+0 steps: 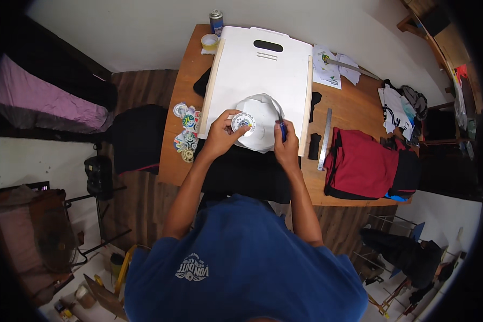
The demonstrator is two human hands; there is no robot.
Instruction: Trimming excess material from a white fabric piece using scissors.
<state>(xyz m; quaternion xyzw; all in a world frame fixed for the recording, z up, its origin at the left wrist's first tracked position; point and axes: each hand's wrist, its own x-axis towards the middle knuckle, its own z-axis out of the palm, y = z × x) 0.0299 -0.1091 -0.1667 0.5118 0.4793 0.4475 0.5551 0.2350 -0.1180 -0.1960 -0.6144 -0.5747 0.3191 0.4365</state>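
My left hand (224, 132) pinches a round printed white emblem (243, 124) between thumb and fingers. My right hand (286, 144) is closed round a slim blue-handled tool (283, 130); whether it is scissors or a knife is too small to tell. Around the emblem curls a pale, thin strip (266, 99), its right end near the tool's dark tip. Under both hands lies a white board (239, 67) with an oval handle slot, set on the wooden table. Several cut-out round emblems (188, 140) are heaped left of the board.
A spray can (216, 22) and a tape roll (210, 41) stand behind the board's left corner. To the right lie a metal ruler (325, 140), folded red and black cloth (362, 163) and printed sheets (326, 67). Black cloth (241, 172) hangs at the table's near edge.
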